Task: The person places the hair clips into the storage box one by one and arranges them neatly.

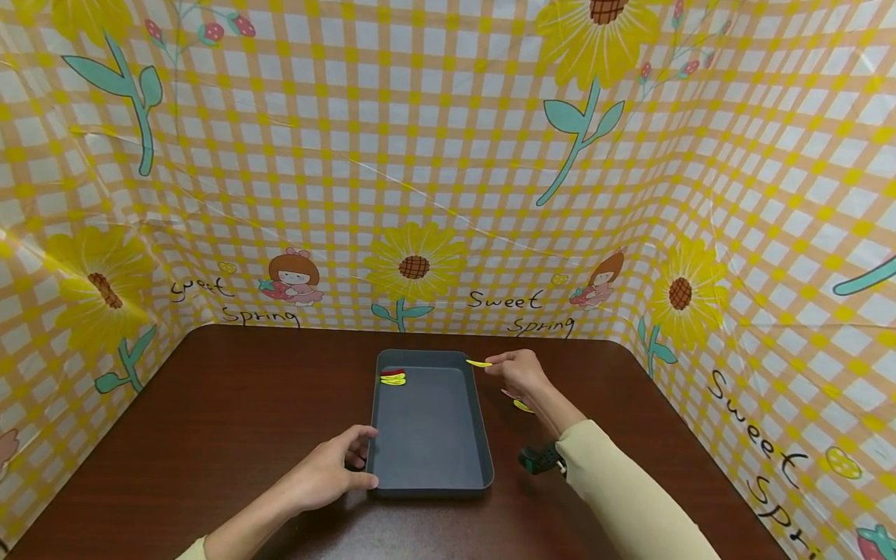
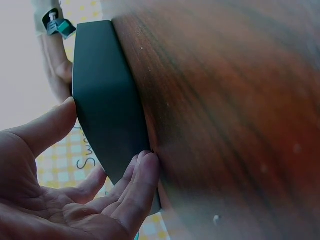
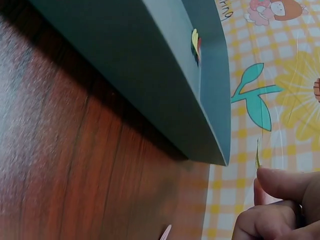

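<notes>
A grey rectangular tray (image 1: 427,428) lies lengthwise on the table. My left hand (image 1: 334,469) holds its near left side; in the left wrist view the thumb meets the rim and other fingers reach the bottom edge of the wall (image 2: 102,85). Between thumb and fingers, my right hand (image 1: 521,372) pinches a slim yellow leaf-shaped piece (image 1: 479,363) by one end, at the tray's far right corner. Inside the tray, at the far left, a few similar pieces (image 1: 393,379), yellow and dark red, sit side by side.
Right of the tray, below the right wrist, another yellow piece (image 1: 523,406) and a pink piece (image 1: 507,394) lie on the dark wooden table (image 1: 280,389). A dark wrist device (image 1: 539,460) is on the right forearm. Checked sunflower cloth (image 1: 434,155) walls the back and sides.
</notes>
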Available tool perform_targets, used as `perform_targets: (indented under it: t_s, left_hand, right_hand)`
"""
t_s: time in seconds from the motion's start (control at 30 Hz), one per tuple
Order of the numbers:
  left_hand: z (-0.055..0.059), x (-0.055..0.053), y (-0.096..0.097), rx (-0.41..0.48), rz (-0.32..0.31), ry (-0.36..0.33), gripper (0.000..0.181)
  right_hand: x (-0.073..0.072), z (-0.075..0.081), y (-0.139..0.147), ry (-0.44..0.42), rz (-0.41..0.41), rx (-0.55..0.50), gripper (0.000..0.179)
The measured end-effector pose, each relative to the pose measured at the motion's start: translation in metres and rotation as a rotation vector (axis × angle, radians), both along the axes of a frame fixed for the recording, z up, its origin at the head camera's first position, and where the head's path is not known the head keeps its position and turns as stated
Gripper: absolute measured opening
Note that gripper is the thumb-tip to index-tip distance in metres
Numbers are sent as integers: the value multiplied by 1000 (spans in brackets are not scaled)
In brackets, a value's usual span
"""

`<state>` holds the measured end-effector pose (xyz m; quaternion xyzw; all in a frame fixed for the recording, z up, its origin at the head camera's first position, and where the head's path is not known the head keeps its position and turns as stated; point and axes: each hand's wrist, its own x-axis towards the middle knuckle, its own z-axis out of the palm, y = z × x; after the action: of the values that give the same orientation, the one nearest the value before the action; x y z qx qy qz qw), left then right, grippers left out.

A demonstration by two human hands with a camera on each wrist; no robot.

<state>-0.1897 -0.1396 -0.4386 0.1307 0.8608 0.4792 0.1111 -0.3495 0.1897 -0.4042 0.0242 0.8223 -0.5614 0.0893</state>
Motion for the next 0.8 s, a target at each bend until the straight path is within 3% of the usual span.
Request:
perform_targets:
  t_s: [0.8]
  left_hand:
    - [2, 1, 1, -8, -1, 10, 65]
  right_hand:
    - [-6, 3, -46, -13, 52, -10, 26]
